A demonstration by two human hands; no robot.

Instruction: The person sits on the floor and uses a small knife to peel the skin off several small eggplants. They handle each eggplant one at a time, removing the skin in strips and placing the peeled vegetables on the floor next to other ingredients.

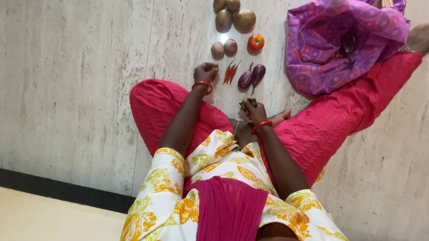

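Left hand (205,73) pinches near red chillies (230,73), contents unclear; right hand (254,111) grips small green vegetables (251,103), probably light, bruisable, best held mid-body.

Left hand (205,73) rests on the floor (66,84), just ahead of the knee, and the chillies (231,72) lie just to its right, almost touching the fingers. Right of those, two aubergines (251,77) sit side by side. Beyond the left hand: two small potatoes (224,49), a tomato (256,42) to their right, four more potatoes (232,14) farther out. Right hand (254,111) sits nearer the body, behind the aubergines, a small bundle (250,102) in it. Bag (340,38) lies well off to its right.
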